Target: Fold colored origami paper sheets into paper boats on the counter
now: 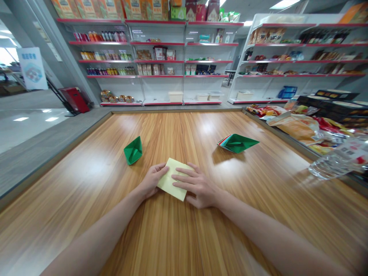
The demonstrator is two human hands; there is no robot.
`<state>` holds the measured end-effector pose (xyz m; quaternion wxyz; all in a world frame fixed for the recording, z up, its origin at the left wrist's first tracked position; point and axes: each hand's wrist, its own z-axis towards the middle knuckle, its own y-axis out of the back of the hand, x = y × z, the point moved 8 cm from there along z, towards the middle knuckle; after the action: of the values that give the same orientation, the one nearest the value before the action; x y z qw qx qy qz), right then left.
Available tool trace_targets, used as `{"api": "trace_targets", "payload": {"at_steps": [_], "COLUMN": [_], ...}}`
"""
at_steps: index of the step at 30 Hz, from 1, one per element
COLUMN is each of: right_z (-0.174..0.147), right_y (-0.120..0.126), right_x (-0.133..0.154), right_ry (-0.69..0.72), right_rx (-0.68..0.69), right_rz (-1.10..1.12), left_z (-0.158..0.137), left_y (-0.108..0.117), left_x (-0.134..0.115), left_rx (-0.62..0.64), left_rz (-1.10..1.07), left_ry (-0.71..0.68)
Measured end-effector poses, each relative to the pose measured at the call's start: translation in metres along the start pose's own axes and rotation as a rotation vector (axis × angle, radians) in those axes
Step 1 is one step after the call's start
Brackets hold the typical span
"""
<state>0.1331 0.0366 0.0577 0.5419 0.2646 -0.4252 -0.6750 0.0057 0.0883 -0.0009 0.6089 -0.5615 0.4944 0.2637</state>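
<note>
A pale yellow square of paper (172, 184) is held at a slant just in front of me, over the wooden table (161, 241). My left hand (152, 179) pinches its left edge, thumb on top and fingers partly hidden beneath. Across the paper's right side lie the spread, outstretched fingers of my right hand (199, 186), with the thumb near the lower right corner. Beyond my left hand stands a folded green paper boat (133, 150). Farther right, a second green folded paper boat (240, 143) shows red, white and blue layers at its left end.
A clear plastic bottle (339, 159) lies at the table's right edge. Past that edge are snack bags (299, 126) and black boxes (330, 107). Stocked shelves (156, 44) line the back, and a red hand truck (74, 99) stands at the left.
</note>
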Motion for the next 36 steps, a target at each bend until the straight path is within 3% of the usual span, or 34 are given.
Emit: {"api": "trace_targets", "payload": {"at_steps": [3, 11, 17, 26, 31, 34, 36], "right_z": [-0.002, -0.002, -0.009, -0.012, -0.021, -0.025, -0.026], "right_y": [0.000, 0.005, 0.004, -0.005, -0.009, -0.012, -0.015], "right_x": [-0.006, -0.011, -0.031, -0.048, -0.060, -0.066, -0.068], "right_ry": [-0.004, -0.095, -0.316, -0.615, -0.727, -0.777, -0.802], "right_rx": [-0.072, -0.212, -0.331, -0.286, -0.347, -0.367, -0.367], "right_rz": [-0.043, 0.038, 0.233, 0.526, 0.600, 0.666, 0.760], "left_z": [-0.001, -0.001, -0.006, -0.014, -0.015, -0.011, -0.009], "left_y": [-0.002, -0.007, -0.017, -0.027, -0.024, -0.017, -0.011], "left_x": [0.001, -0.001, -0.006, -0.011, -0.020, -0.018, -0.016], "left_rx": [0.076, 0.121, 0.215, 0.258, 0.077, -0.010, -0.024], "left_rz": [0.034, 0.050, 0.163, 0.310, 0.466, 0.505, 0.420], "left_ry": [0.032, -0.006, -0.065, -0.094, -0.265, -0.276, -0.267]}}
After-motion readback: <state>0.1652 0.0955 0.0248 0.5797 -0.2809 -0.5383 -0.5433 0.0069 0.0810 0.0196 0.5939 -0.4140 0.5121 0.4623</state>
